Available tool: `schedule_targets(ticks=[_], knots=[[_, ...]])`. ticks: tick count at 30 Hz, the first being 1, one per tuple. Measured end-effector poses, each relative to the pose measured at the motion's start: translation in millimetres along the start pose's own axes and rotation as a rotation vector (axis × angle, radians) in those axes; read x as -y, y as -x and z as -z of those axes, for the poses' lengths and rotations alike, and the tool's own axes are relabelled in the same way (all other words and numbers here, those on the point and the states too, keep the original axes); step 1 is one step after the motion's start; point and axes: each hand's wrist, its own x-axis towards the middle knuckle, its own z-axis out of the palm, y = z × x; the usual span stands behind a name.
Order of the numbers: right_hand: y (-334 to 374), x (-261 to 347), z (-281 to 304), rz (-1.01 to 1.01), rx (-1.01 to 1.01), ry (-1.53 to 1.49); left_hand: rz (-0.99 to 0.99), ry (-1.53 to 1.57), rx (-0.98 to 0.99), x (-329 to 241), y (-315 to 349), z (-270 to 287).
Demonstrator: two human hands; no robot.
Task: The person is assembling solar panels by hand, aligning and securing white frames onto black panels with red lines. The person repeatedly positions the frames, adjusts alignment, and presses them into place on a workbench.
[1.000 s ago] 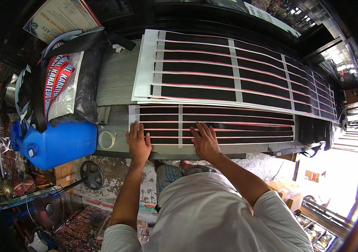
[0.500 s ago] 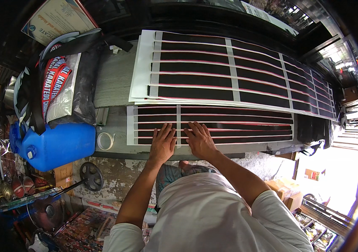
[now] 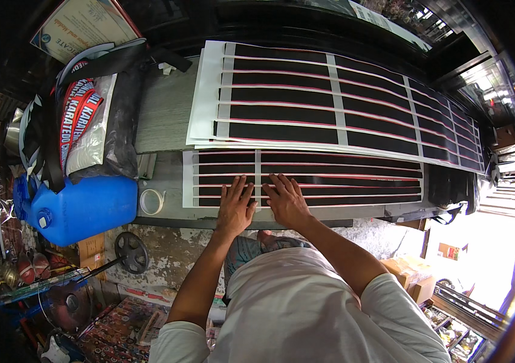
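Observation:
In front of me lies a white sheet with black strips (image 3: 342, 190), edged in red and crossed by a pale band of tape (image 3: 258, 162). My left hand (image 3: 235, 206) rests flat on the sheet just left of that band, fingers spread. On the band's other side my right hand (image 3: 286, 198) presses down, its fingers also apart. Neither hand grips anything. Beyond them is a larger stack of similar striped sheets (image 3: 281, 97), whose near edge lies over the far side of the smaller sheet.
A tape roll (image 3: 151, 202) lies left of the sheet on the grey table (image 3: 163, 115). Further left stand a blue jerrycan (image 3: 88, 209) and a plastic-wrapped bundle with printed straps (image 3: 88, 130). A black bag (image 3: 451, 192) sits at the right end.
Both hands stay on the sheet in nearly the same place, with only slight shifts of the fingers. The view has moved a little; nothing was picked up or let go.

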Motion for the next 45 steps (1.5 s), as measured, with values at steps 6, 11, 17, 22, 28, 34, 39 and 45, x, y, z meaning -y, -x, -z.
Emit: schedule_targets(ticks=[6, 11, 17, 22, 28, 34, 39, 45], knots=[[-1.2, 2.4, -1.4, -0.017, 0.003, 0.005, -0.008, -0.004, 0.001, 0.9, 1.3, 0.2], [-2.8, 2.6, -1.6, -0.014, 0.004, -0.001, -0.006, -0.031, 0.007, -1.7, 1.5, 1.6], [-2.8, 8.1, 2.1, -0.013, 0.016, 0.054, 0.008, -0.03, -0.007, -4.4, 2.6, 2.9], [-2.3, 8.9, 1.2, -0.018, 0.019, 0.072, 0.02, -0.028, 0.005, -6.7, 1.5, 4.8], [-0.5, 5.9, -0.9, -0.016, 0.02, 0.044, 0.025, -0.038, -0.004, -7.2, -2.7, 7.0], [3.5, 1.8, -1.2, 0.015, 0.015, 0.054, 0.023, 0.047, -0.116, -11.1, -29.3, 14.1], [0.4, 3.4, 3.5, -0.003, 0.048, 0.037, -0.053, 0.059, -0.02, -10.8, -66.3, 22.4], [-1.2, -1.7, -2.3, -0.017, 0.078, 0.039, -0.188, -0.063, 0.172, -6.6, -100.0, 33.8]])
